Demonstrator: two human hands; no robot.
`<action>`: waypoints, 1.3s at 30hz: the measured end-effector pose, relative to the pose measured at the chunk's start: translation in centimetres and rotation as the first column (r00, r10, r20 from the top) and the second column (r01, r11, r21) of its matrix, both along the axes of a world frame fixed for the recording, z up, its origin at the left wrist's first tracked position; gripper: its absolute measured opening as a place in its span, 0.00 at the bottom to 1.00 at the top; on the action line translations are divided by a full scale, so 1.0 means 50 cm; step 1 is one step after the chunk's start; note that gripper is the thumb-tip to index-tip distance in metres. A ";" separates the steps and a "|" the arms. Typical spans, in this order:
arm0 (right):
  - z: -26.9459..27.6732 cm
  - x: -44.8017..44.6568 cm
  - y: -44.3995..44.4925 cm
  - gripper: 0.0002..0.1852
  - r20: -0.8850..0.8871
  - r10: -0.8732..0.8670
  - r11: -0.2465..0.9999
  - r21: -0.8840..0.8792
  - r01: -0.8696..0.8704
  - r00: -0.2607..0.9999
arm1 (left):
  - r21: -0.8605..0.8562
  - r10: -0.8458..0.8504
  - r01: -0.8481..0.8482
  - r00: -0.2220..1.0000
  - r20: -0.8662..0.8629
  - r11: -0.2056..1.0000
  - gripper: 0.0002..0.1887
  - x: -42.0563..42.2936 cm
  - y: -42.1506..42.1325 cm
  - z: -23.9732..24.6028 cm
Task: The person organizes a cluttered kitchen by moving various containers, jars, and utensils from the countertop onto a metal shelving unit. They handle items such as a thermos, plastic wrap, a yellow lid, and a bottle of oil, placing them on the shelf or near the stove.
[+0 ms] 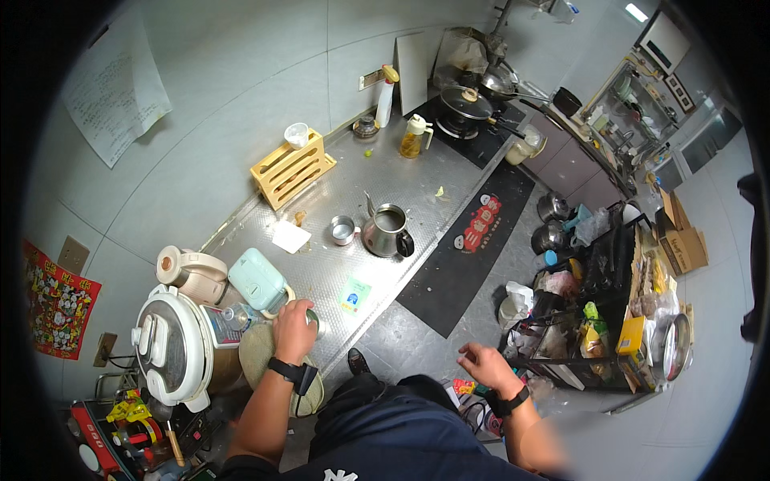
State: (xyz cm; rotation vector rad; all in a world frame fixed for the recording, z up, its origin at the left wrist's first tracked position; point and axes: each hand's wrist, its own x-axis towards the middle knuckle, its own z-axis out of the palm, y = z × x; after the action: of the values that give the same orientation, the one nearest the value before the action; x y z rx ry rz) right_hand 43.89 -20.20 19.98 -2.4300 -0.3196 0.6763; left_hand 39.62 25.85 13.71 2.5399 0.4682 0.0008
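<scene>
My left hand (295,327) is at the near end of the metal counter (337,186), its fingers around a small round green object (312,318), mostly hidden by the hand. Just beyond it stands a mint-green appliance (257,279) with a pale handle. My right hand (486,364) hangs over the floor to the right, empty, with the fingers loosely bent and apart. A steel kettle (385,234) with a black handle stands on the counter near a small metal cup (343,230). A pale green printed sheet (355,294) lies closer to me.
A white pressure cooker (171,346) and a beige electric kettle (195,270) stand at left. A yellow rack (292,171) is against the wall. An oil bottle (414,138) stands before the hob with a lidded pan (466,103). A cluttered black shelf (601,282) stands at right, beyond the black floor mat (463,258).
</scene>
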 end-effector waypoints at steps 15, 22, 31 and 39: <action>-0.235 0.558 0.285 0.26 -0.081 0.065 0.905 0.425 -0.025 0.995 | 0.235 0.234 -0.240 0.971 0.053 0.942 0.35 0.022 -0.095 0.030; -0.286 0.672 0.325 0.13 -0.610 0.224 0.890 0.446 0.096 0.760 | 0.168 0.482 -0.513 0.854 0.196 0.842 0.37 0.123 -0.215 0.078; -0.310 0.722 0.289 0.16 -0.486 0.219 0.868 0.493 0.059 0.846 | 0.027 0.364 -0.385 0.892 0.269 0.923 0.45 0.366 -0.195 -0.076; -0.283 0.800 0.259 0.15 -0.292 0.255 0.918 0.372 -0.136 0.922 | 0.010 0.350 -0.353 0.930 0.113 0.936 0.51 0.540 -0.097 -0.207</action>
State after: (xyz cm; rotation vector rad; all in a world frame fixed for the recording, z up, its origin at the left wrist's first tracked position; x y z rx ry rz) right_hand 83.88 -7.26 5.82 -1.9228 -0.5038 1.0169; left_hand 66.60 21.00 3.34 2.4343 0.8780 0.2806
